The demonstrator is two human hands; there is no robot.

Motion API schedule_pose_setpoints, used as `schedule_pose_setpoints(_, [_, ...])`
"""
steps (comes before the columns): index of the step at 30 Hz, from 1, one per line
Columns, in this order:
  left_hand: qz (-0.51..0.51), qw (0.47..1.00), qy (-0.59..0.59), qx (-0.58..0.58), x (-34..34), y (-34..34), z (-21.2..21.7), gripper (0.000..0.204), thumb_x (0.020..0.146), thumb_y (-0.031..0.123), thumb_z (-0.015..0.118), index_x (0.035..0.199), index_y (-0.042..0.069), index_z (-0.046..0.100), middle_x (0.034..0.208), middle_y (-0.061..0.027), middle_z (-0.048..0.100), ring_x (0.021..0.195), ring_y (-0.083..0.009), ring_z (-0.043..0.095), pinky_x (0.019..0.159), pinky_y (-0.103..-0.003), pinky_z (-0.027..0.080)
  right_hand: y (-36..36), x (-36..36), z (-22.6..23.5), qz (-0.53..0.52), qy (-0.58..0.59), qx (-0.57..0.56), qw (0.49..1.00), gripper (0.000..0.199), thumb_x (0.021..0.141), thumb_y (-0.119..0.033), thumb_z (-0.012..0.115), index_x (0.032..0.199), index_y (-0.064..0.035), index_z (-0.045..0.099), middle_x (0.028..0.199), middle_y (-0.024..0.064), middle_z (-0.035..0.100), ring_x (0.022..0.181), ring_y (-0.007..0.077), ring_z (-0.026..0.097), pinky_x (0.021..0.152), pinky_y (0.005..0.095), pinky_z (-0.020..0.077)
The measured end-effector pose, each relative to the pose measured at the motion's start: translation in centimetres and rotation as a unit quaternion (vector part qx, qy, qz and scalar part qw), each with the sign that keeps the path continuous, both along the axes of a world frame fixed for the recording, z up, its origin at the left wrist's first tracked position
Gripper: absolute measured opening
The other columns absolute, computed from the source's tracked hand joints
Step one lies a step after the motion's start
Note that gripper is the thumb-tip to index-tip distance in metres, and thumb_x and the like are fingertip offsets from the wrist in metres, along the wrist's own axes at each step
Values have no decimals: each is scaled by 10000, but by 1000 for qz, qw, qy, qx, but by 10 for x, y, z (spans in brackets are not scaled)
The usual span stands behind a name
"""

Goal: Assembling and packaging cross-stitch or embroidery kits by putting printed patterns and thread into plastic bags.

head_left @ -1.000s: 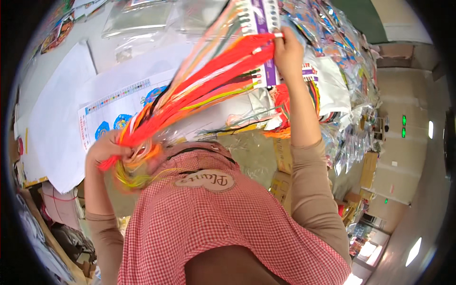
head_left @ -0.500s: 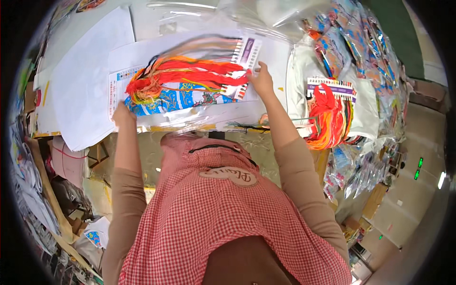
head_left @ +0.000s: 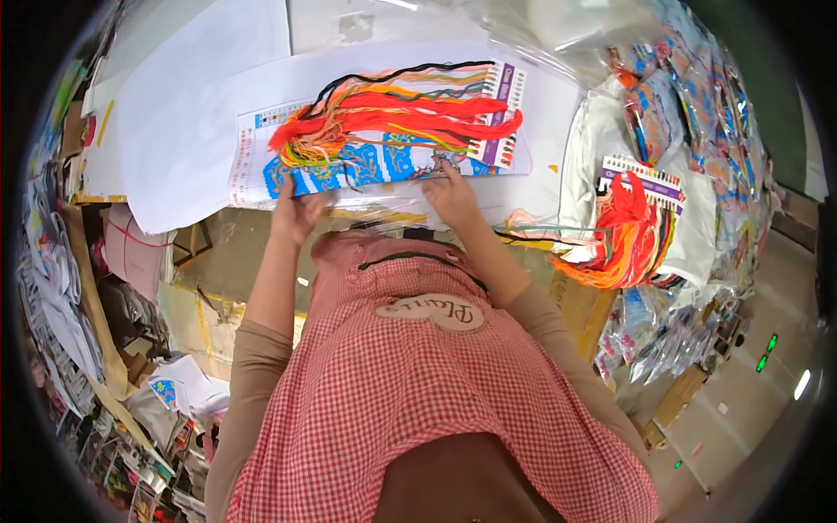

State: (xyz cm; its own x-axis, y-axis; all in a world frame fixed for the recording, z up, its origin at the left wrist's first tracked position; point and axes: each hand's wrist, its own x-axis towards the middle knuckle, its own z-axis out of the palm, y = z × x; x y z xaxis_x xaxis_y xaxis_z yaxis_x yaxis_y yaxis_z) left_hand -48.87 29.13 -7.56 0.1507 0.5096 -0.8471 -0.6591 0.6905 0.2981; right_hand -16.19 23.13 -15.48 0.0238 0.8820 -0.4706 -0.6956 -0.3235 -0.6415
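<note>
A folded blue patterned cloth [head_left: 362, 167] lies on white paper at the table's near edge. Across it rests a bundle of embroidery threads [head_left: 392, 115], mostly red and orange, strung from a punched white-and-purple thread card [head_left: 498, 113]. My left hand [head_left: 296, 214] grips the cloth's near edge at its left end, thumb on top. Toward the right end, my right hand [head_left: 452, 197] pinches the same edge, with its fingertips on the cloth. The parts of my fingers under the edge are hidden.
A second thread card [head_left: 643, 183] with red and orange threads [head_left: 629, 231] sits to the right on white wrapping. Behind it are piled clear bags of patterned packs [head_left: 697, 113]. A large white sheet [head_left: 200, 113] overhangs the table at left. Clear plastic film [head_left: 558, 35] lies at the back.
Both hands have come inward from the bundle's two ends to the cloth's near edge. My right hand has left the thread card. The whole scene sits farther right in view.
</note>
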Motion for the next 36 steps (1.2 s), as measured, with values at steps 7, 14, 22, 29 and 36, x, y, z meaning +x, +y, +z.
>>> schedule_pose_setpoints(7, [-149,984,-86,-38,68,-15,-6,396,894,418,577,980,31,567,865,-78,643,765,-185,638,635,-275,539,11,-1,40,6,126,-153,980,385,864,-173,633,1191,-5,521,1001,138,575,920,237,559,850,345,489])
schedule_pose_setpoints(14, [21,991,91,94,2,7,7,194,944,213,513,794,95,546,612,22,478,516,-95,441,473,-206,382,0,1,54,-15,120,-229,966,294,904,-182,580,1155,-37,531,1049,135,537,987,254,517,859,338,461])
schedule_pose_setpoints(22, [46,865,500,28,-62,-31,-16,298,881,213,612,1103,14,597,1054,-95,635,851,-203,585,772,-335,482,-9,12,47,-12,114,-235,965,238,908,-191,571,1100,-51,556,1042,118,547,993,252,534,851,337,462])
schedule_pose_setpoints(29, [85,976,181,83,1,-21,5,298,902,179,589,1147,14,548,906,-54,632,719,-141,598,659,-291,509,-11,12,52,-13,95,-243,965,208,852,-203,635,994,-60,584,876,100,624,817,249,601,719,320,495])
schedule_pose_setpoints(36, [-287,582,654,389,17,-51,-5,580,862,-6,429,1420,87,303,1332,-310,408,1165,-379,494,925,-448,417,-8,3,73,170,-469,-88,862,250,851,-149,599,1062,-18,571,929,148,651,800,297,632,647,371,497])
